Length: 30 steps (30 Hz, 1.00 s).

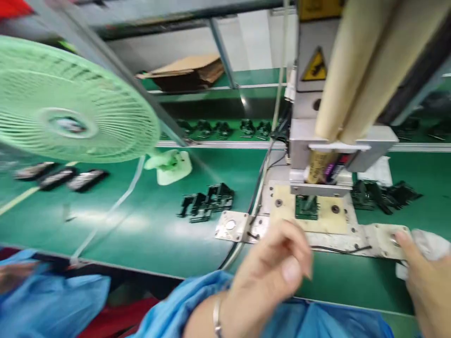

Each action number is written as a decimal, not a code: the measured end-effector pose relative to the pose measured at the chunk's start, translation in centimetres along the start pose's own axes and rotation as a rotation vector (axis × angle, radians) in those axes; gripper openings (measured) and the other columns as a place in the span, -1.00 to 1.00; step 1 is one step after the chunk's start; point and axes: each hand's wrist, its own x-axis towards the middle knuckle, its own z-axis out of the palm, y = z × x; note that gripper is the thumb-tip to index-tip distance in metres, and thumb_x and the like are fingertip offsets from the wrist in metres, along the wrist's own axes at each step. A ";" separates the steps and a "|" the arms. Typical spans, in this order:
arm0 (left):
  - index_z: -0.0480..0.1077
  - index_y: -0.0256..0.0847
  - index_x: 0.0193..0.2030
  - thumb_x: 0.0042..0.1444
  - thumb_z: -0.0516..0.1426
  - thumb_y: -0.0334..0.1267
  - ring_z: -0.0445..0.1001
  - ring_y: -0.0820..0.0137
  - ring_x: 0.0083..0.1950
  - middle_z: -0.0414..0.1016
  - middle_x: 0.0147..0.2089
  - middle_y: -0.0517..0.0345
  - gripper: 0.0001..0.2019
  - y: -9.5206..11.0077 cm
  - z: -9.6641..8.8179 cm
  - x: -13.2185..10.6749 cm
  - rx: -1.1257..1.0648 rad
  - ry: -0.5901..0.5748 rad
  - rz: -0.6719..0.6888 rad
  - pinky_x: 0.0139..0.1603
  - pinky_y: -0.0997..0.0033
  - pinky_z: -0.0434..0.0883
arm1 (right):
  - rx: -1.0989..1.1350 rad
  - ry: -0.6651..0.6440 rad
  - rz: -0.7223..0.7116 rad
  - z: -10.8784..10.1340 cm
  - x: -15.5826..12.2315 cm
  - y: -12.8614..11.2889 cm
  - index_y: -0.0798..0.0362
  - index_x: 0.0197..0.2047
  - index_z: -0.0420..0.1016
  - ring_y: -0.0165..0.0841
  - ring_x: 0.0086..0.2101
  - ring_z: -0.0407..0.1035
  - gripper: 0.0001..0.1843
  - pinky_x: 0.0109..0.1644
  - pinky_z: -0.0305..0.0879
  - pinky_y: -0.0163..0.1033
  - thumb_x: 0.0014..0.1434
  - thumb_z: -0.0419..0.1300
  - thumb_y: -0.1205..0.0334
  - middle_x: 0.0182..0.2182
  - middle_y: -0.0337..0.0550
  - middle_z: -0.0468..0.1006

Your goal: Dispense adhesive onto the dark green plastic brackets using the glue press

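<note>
My left hand point(271, 272) hovers in front of the dispensing or press machine, loosely curled, thumb apart from the bent fingers, with nothing visible in it. Behind it, a small black part point(306, 208) sits in the cream fixture plate point(329, 220), under two tubes point(348, 75) held in a metal bracket. At the right edge, my right hand point(426, 277) stretches a finger onto the button plate point(384, 237); its other fingers are partly cut off. A matching button plate point(230, 226) lies to the left. Motion blurs both hands slightly.
Black parts point(207, 202) lie left of the machine, more black parts point(384, 195) on its right. White cloth or paper point(431, 244) is beside my right hand. A green fan point(70, 103) stands left; cables point(259, 188) cross the green bench. A co-worker's blue sleeve point(52, 300) shows lower left.
</note>
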 end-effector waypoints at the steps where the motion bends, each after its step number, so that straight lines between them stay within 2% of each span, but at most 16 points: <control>1: 0.38 -0.12 -0.31 0.22 0.18 0.00 0.32 0.38 -0.30 0.33 -0.37 0.19 -0.75 0.1 -1.2 0.7 0.212 0.113 0.133 -0.27 0.40 0.30 | -0.020 -0.011 0.004 0.1 0.7 0.1 0.03 -0.28 0.56 -0.24 -0.39 0.37 -0.51 -0.38 0.28 -0.16 -0.19 0.54 -0.06 -0.39 -0.11 0.52; 3: 0.40 -0.09 -0.24 0.27 0.15 -0.17 0.34 0.34 -0.22 0.37 -0.27 0.18 -0.91 -0.2 -4.2 2.1 0.671 0.275 0.265 -0.16 0.35 0.32 | 0.020 -0.046 -0.036 0.4 1.4 0.5 0.06 -0.27 0.52 -0.29 -0.39 0.36 -0.48 -0.33 0.29 -0.18 -0.13 0.48 -0.15 -0.40 -0.17 0.51; 5: 0.40 -0.11 -0.21 0.23 0.17 -0.21 0.38 0.29 -0.21 0.41 -0.25 0.18 -0.94 -1.1 -7.1 3.2 1.048 0.295 0.301 -0.12 0.29 0.31 | 0.091 -0.081 -0.084 0.6 1.4 0.9 0.09 -0.27 0.49 -0.33 -0.39 0.35 -0.47 -0.31 0.29 -0.22 -0.07 0.44 -0.18 -0.40 -0.21 0.50; 6: 0.39 -0.12 -0.24 0.23 0.16 -0.19 0.39 0.29 -0.23 0.42 -0.27 0.19 -0.92 -1.6 -8.2 3.6 1.162 0.317 0.298 -0.15 0.29 0.31 | 0.116 -0.096 -0.090 0.7 1.3 1.0 0.10 -0.27 0.48 -0.35 -0.39 0.34 -0.48 -0.31 0.29 -0.24 -0.04 0.43 -0.18 -0.40 -0.22 0.49; 8: 0.39 -0.11 -0.22 0.24 0.13 -0.16 0.42 0.30 -0.26 0.45 -0.26 0.22 -0.89 -2.4 -9.5 3.9 1.251 0.326 0.245 -0.20 0.30 0.31 | 0.140 -0.125 -0.080 0.6 1.1 1.1 0.11 -0.27 0.47 -0.38 -0.42 0.31 -0.50 -0.35 0.27 -0.27 0.00 0.43 -0.16 -0.42 -0.23 0.45; 10: 0.40 -0.10 -0.24 0.25 0.12 -0.13 0.43 0.30 -0.29 0.48 -0.29 0.23 -0.87 -2.7 -9.7 3.8 1.250 0.307 0.215 -0.24 0.32 0.33 | 0.135 -0.134 -0.082 0.4 1.0 0.9 0.11 -0.27 0.47 -0.40 -0.45 0.28 -0.51 -0.38 0.25 -0.29 0.01 0.43 -0.15 -0.45 -0.26 0.42; 14: 0.40 -0.09 -0.29 0.24 0.11 -0.08 0.46 0.30 -0.33 0.50 -0.35 0.19 -0.83 -2.5 -8.8 3.8 1.246 0.240 0.179 -0.25 0.31 0.37 | 0.107 -0.128 -0.124 0.1 1.2 0.6 0.11 -0.26 0.49 -0.40 -0.46 0.27 -0.52 -0.40 0.25 -0.30 0.02 0.42 -0.14 -0.46 -0.26 0.39; 19: 0.40 -0.08 -0.30 0.24 0.10 -0.06 0.47 0.28 -0.30 0.51 -0.34 0.18 -0.81 -2.3 -8.7 3.8 1.203 0.272 0.123 -0.21 0.30 0.42 | 0.103 -0.121 -0.112 0.2 1.0 0.2 0.09 -0.25 0.47 -0.43 -0.50 0.22 -0.48 -0.50 0.20 -0.34 -0.04 0.45 -0.16 -0.46 -0.26 0.37; 22: 0.41 -0.10 -0.24 0.24 0.12 -0.06 0.50 0.28 -0.23 0.53 -0.27 0.15 -0.82 -2.1 -8.7 3.8 1.155 0.301 0.130 -0.13 0.29 0.45 | 0.114 -0.116 -0.081 0.1 0.9 0.1 0.10 -0.25 0.49 -0.44 -0.50 0.22 -0.47 -0.53 0.20 -0.35 -0.08 0.48 -0.14 -0.45 -0.24 0.39; 24: 0.41 -0.12 -0.15 0.21 0.16 -0.06 0.53 0.24 -0.12 0.55 -0.15 0.09 -0.80 -2.0 -8.2 4.0 1.131 0.297 0.156 -0.02 0.25 0.47 | 0.127 -0.124 -0.058 0.1 0.9 0.1 0.10 -0.24 0.50 -0.43 -0.51 0.24 -0.46 -0.55 0.21 -0.36 -0.10 0.50 -0.14 -0.45 -0.23 0.42; 27: 0.34 -0.18 0.10 0.11 0.25 -0.01 0.49 0.12 0.13 0.51 0.10 -0.06 -0.53 -2.0 -7.1 5.0 1.085 0.186 0.171 0.18 0.12 0.43 | 0.131 -0.126 -0.033 0.0 1.1 0.4 0.10 -0.23 0.50 -0.42 -0.51 0.24 -0.45 -0.60 0.19 -0.38 -0.11 0.50 -0.14 -0.44 -0.22 0.43; 30: 0.19 -0.17 0.29 -0.03 0.35 0.03 0.37 0.01 0.31 0.38 0.31 -0.15 -0.21 -2.3 -5.9 6.6 1.011 0.063 0.079 0.30 -0.04 0.34 | 0.128 -0.131 -0.048 0.0 1.2 0.8 0.11 -0.24 0.51 -0.38 -0.43 0.31 -0.46 -0.51 0.28 -0.36 -0.11 0.51 -0.12 -0.38 -0.17 0.47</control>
